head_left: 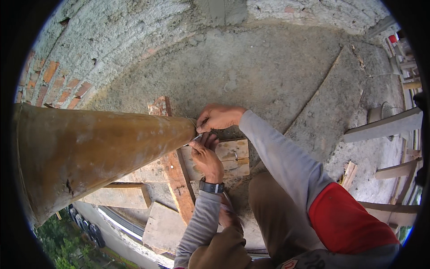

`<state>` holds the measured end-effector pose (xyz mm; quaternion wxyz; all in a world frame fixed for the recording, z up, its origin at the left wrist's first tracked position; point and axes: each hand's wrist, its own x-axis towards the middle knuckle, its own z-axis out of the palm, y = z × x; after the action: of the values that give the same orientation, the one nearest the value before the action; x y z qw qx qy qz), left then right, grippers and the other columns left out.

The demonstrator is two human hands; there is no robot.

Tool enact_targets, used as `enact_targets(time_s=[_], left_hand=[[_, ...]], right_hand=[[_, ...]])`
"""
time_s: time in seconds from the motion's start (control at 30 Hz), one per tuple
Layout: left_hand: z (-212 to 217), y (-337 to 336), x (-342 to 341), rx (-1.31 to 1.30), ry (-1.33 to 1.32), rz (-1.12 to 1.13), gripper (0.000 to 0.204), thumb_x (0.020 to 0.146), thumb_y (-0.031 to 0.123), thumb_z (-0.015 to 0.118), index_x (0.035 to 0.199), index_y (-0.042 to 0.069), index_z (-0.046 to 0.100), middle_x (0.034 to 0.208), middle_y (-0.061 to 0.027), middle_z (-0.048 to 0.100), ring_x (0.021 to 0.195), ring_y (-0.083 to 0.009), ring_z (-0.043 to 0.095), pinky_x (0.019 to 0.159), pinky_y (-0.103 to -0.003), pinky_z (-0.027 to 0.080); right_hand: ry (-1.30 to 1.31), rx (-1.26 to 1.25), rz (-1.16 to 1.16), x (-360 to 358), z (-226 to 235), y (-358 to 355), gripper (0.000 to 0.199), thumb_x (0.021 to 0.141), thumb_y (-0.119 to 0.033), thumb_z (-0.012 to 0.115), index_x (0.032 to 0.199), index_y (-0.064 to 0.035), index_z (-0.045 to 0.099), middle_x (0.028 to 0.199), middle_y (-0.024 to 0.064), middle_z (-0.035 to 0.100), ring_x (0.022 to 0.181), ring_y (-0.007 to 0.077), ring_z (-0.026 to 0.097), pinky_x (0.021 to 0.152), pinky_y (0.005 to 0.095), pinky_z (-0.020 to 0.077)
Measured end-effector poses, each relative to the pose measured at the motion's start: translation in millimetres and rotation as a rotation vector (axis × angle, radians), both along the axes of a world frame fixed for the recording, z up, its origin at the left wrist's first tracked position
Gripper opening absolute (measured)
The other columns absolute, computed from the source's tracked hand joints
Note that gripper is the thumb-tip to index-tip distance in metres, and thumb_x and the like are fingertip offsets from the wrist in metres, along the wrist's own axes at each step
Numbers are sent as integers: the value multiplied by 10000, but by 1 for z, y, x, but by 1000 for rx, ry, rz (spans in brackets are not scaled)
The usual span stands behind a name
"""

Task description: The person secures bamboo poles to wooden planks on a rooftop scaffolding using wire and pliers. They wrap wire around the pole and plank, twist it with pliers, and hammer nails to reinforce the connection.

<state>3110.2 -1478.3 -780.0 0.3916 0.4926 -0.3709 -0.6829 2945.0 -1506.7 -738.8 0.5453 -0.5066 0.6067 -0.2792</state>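
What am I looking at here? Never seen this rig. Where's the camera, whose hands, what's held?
No machine: a person works with bare hands. The single picture comes from a fisheye camera on their head, looking down, so straight edges bend. The left hand, wearing a wristwatch, and the right hand meet at the foot of a big brown column, pinching a small metal piece too small to identify. Below lie wooden boards on a concrete slab, beside a rough wall.

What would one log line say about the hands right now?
left hand: pinching small metal piece at pipe end | right hand: on brown pipe end | under: wooden planks
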Motion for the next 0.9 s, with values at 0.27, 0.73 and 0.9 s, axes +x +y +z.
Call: enact_targets(time_s=[0.27, 0.73, 0.9], left_hand=[[2, 6, -30, 115, 381, 240, 689, 1046, 558, 365, 1326, -62, 471, 1318, -159, 581, 1175, -214, 595, 1017, -349, 505], [-3, 2, 6, 296, 731, -16, 526, 984, 449, 580, 1343, 67, 537, 1370, -75, 579, 1265, -190, 519, 1082, -376, 427], [0, -1, 13, 396, 866, 78, 523, 942, 322, 681, 1362, 50, 530, 1377, -79, 594, 1147, -174, 563, 995, -353, 470]], right_hand=[[421, -62, 46, 17, 33, -4, 269, 896, -256, 632, 957, -15, 734, 998, 187, 706, 979, 354, 664, 876, 465, 498], [-20, 14, -145, 17, 16, 21, 275, 878, -270, 680, 955, -12, 736, 941, 168, 725, 908, 356, 686, 821, 442, 514], [381, 76, 186, 3, 38, -10, 281, 890, -285, 670, 916, -21, 761, 917, 210, 723, 906, 371, 696, 781, 444, 528]])
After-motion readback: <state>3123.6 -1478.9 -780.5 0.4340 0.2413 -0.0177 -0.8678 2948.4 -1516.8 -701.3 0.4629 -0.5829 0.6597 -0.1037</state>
